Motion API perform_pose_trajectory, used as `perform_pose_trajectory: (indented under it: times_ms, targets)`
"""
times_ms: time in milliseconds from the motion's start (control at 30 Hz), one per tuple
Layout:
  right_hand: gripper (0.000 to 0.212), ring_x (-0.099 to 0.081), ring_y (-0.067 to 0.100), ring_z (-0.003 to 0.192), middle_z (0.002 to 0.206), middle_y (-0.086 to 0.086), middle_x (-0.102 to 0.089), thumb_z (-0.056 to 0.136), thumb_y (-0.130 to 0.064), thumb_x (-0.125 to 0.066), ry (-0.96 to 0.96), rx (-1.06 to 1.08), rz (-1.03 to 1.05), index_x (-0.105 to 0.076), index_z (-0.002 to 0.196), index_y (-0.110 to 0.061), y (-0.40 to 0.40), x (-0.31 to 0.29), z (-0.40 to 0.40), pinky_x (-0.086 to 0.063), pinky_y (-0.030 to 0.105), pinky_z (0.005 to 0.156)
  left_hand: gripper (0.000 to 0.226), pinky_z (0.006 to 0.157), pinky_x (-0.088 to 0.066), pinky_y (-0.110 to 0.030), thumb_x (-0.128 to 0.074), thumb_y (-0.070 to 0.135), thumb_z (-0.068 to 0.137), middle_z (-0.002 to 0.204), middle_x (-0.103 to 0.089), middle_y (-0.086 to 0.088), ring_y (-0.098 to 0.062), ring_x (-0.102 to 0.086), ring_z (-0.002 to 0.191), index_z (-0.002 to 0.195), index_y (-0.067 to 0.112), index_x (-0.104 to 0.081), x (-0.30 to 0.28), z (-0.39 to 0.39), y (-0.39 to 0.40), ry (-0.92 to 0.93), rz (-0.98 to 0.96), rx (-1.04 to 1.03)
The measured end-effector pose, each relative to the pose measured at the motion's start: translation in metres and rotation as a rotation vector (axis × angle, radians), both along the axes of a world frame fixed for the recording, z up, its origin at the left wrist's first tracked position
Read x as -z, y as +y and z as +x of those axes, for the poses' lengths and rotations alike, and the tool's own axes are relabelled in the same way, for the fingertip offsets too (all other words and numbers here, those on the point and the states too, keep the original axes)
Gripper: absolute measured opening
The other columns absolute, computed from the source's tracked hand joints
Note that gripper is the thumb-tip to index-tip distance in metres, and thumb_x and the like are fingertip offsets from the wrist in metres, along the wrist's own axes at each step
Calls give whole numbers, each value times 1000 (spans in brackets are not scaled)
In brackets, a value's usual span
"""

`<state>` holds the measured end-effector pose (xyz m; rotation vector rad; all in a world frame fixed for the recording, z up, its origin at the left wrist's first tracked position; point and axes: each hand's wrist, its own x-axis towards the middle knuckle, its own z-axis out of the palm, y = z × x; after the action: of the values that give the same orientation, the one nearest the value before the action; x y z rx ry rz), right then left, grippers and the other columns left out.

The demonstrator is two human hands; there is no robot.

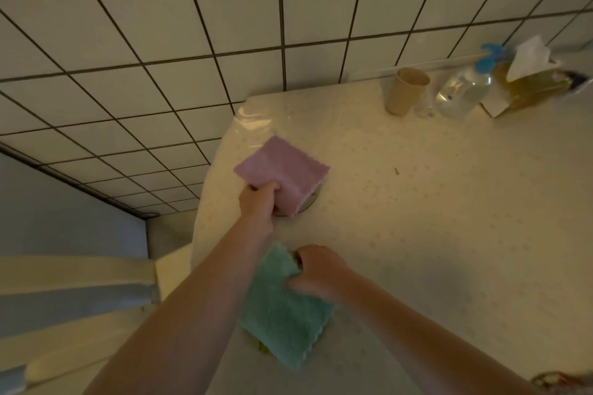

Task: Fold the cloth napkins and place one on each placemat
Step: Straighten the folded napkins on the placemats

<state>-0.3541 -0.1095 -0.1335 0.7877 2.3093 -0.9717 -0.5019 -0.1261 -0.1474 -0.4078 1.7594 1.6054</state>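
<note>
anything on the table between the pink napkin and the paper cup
No, in the head view only bare speckled table lies between the pink napkin and the paper cup.

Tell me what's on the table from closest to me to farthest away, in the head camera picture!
Green napkin held by the right hand → pink napkin held by the left hand → paper cup → clear bottle with a blue top → tissue box by the wall.

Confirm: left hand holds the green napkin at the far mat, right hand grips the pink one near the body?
Colours are swapped. The head view shows the left hand holding the pink napkin at the far mat, the right hand gripping the green napkin near the body.
</note>
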Motion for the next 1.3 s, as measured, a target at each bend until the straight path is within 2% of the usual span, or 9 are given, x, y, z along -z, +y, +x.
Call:
perform_pose_trajectory:
  times_ms: [100,200,367,433,633,733,867,1100,1300]
  targets:
    - [32,-52,19,88,95,0,-53,75,-31,-65,17,151,-197,-48,98,-17,3,-2,5,-40,29,63,32,66,-53,-32,-55,-6,82,94,-65,-8,-22,-62,84,113,3,-57,-5,1,0,-52,181,-36]
    - [45,-57,17,97,110,-1,-59,76,-26,-68,12,281,-391,-52,117,-18,3,-2,11,-50,31,80,45,75,-55,-38,-51,-15,80,104,-65,-9,-25,-63,93,121,5,-53,-8,-2,-3,2,216,31]
    - [41,-67,24,99,112,6,-69,78,-10,-69,112,702,-769,-59,118,-16,-7,8,31,-54,45,89,55,79,-55,-40,-51,-14,85,122,-60,-8,-27,-60,106,132,14,-47,-9,-15,-15,-77,225,277]
    - [45,-67,22,99,111,4,-69,73,-12,-69,134,742,-802,-60,117,-17,-11,13,39,-54,45,88,54,78,-54,-38,-53,-13,85,126,-58,-11,-27,-60,106,134,9,-46,-7,-18,-18,-48,147,321]
    - [50,-66,17,102,115,-1,-67,72,-18,-67,103,685,-766,-57,122,-19,-13,13,39,-54,41,90,52,75,-53,-36,-55,-12,86,119,-58,-7,-24,-59,99,132,10,-46,-4,-22,-18,17,41,337]
    - [39,-66,15,100,113,-2,-67,84,-13,-64,95,678,-745,-57,121,-19,-11,12,41,-56,34,84,46,79,-54,-39,-62,-5,85,117,-59,-10,-25,-61,99,128,8,-48,-1,-27,-21,44,-22,350]
    - [23,-65,3,91,103,-12,-66,89,-19,-58,132,575,-646,-56,108,-30,-13,7,41,-53,18,66,47,86,-54,-43,-78,21,76,109,-63,-7,-26,-62,98,115,10,-55,8,-34,-26,337,-350,441]
    - [40,-59,13,112,122,-2,-62,84,-25,-61,134,459,-512,-53,123,-23,-12,10,43,-48,38,99,32,86,-51,-43,-76,21,78,104,-63,-6,-26,-60,95,101,13,-55,7,-36,-26,480,-431,439]
    - [46,-58,19,107,118,0,-60,83,-40,-61,94,338,-174,-44,123,-23,-15,7,42,-48,31,86,31,78,-49,-38,-74,22,79,98,-60,-5,-26,-60,94,100,13,-53,6,-40,-26,525,-459,461]
